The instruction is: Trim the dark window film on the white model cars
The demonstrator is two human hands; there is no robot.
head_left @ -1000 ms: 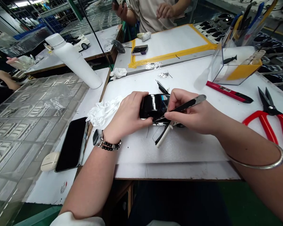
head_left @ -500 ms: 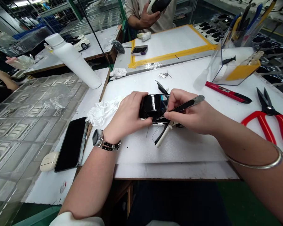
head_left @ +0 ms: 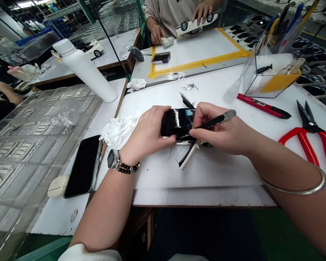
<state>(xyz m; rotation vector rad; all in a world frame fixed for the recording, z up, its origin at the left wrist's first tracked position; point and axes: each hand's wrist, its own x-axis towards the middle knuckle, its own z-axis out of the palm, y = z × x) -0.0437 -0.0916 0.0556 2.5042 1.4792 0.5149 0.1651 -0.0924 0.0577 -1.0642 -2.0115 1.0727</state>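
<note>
My left hand (head_left: 146,133) grips a glossy black model car (head_left: 176,123), which lies on a white foam sheet (head_left: 152,170). My right hand (head_left: 217,129) is shut on long black tweezers (head_left: 218,119) with a metal end, their tip pressed in at the car's near side. The tip itself is hidden by my fingers. Just below the car lie a white strip and a black part (head_left: 187,156), with thin wire or clear film beside them. A crumpled white glove (head_left: 118,128) touches the outside of my left hand.
To the left lie a black phone (head_left: 83,166), an earbud case (head_left: 57,186) and a clear moulded tray (head_left: 35,156). To the right are red-handled shears (head_left: 311,139), a red tool (head_left: 263,110) and an acrylic tool holder (head_left: 271,78). Across the bench, a co-worker handles a white model car (head_left: 194,26).
My hands and the tweezers have barely moved. The co-worker's hands have lowered and turned the white model car, which now lies lengthwise over the far bench.
</note>
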